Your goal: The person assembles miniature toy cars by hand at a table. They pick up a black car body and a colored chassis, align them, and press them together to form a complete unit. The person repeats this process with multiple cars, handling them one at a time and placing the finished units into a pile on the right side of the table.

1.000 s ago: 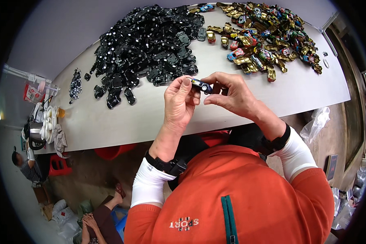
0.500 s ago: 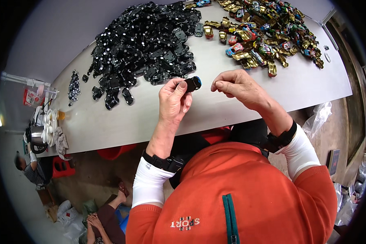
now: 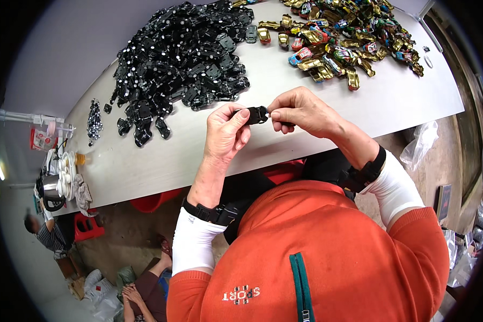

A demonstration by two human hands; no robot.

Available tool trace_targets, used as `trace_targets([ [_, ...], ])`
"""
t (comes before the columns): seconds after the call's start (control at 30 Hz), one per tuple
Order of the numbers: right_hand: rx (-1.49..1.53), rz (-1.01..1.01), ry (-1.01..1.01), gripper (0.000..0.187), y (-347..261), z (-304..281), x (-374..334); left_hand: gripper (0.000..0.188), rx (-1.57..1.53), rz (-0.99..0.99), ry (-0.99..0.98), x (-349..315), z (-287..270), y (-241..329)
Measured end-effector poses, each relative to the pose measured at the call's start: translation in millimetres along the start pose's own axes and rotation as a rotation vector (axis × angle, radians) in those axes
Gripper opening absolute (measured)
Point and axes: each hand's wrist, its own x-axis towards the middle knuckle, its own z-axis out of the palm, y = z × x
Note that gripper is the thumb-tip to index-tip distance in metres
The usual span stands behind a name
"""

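My left hand (image 3: 225,131) pinches a black toy car chassis (image 3: 253,115) between thumb and fingers, above the near part of the table. At the chassis's right end, my right hand (image 3: 305,114) has its thumb and forefinger pressed together, with a small pale bit at their tips. What that bit is cannot be made out. Something dark shows under the curled fingers of the right hand, also too hidden to name. Beyond both hands lies a big heap of black toy car chassis (image 3: 182,59). To its right spreads a pile of gold and coloured toy car bodies (image 3: 341,43).
A small pile of shiny wheel-like parts (image 3: 94,124) lies left on the pale table (image 3: 161,163). Stacked white dishes (image 3: 65,174), a metal kettle (image 3: 51,190) and a cloth (image 3: 82,194) sit at its left end. Two other people are at the lower left.
My right hand has come left and met the right end of the chassis, its fingertips now at that end. My left hand still holds the chassis. The view has shifted slightly.
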Motion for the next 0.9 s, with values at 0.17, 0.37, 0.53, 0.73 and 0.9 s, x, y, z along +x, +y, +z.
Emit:
trace_targets([
  [0.17, -0.058, -0.017, 0.024, 0.016, -0.1, 0.2, -1.1, 0.013, 0.008, 0.001, 0.003, -1.3, 2.4, 1.6],
  [0.37, -0.31, -0.178, 0.219, 0.012, 3.0, 8.6, 2.3, 0.015, 0.024, 0.027, 0.098, -3.5, 16.2, 5.6],
  [0.53, -0.721, -0.407, 0.448, 0.008, 22.1, 12.5, 12.4, 0.013, 0.197, 0.12, 0.232, -4.9, 32.3, 0.9],
  [0.73, 0.065, -0.031, 0.208, 0.016, 26.6, -5.2, 12.6, 0.016, 0.106, -0.028, 0.236, 6.1, 10.5, -2.2],
  [0.9, -0.03, 0.011, 0.194, 0.017, 23.5, 1.0, 10.1, 0.016, 0.134, -0.029, 0.211, 5.0, 12.0, -2.5],
])
